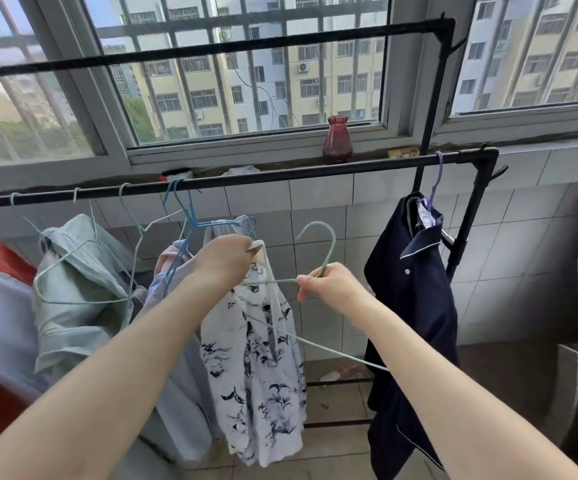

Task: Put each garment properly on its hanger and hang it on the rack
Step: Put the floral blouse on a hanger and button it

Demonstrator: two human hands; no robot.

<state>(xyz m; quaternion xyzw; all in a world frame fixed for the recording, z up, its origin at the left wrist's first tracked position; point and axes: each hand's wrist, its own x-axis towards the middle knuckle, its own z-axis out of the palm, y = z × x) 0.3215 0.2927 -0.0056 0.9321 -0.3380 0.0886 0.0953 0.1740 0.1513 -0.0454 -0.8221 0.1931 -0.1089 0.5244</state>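
Pinched between the thumb and curled fingers of the left hand (227,259) is the top edge of a white printed garment (256,358), which hangs straight down from that pinch. The right hand (329,285) grips a pale green wire hanger (317,251) at the base of its hook, fingers wrapped round the wire; the hook stands up above the fist, one arm runs left toward the garment's top, and the other slants down to the right, in front of the cloth.

Relative to the grips, the garment sits just left of the right hand and below the left, in front of the lower black rail of the rack (280,173).

Judging from this, the hanger arm looks only partly threaded into the neck opening; how far it is inside cannot be told. If the left hand lets go early, the thin cloth would likely slide off the smooth wire and drop to the tiled floor. The free arm could also snag the neighbouring blue hanger (190,220) to the left. A navy shirt (415,289) hangs well to the right.
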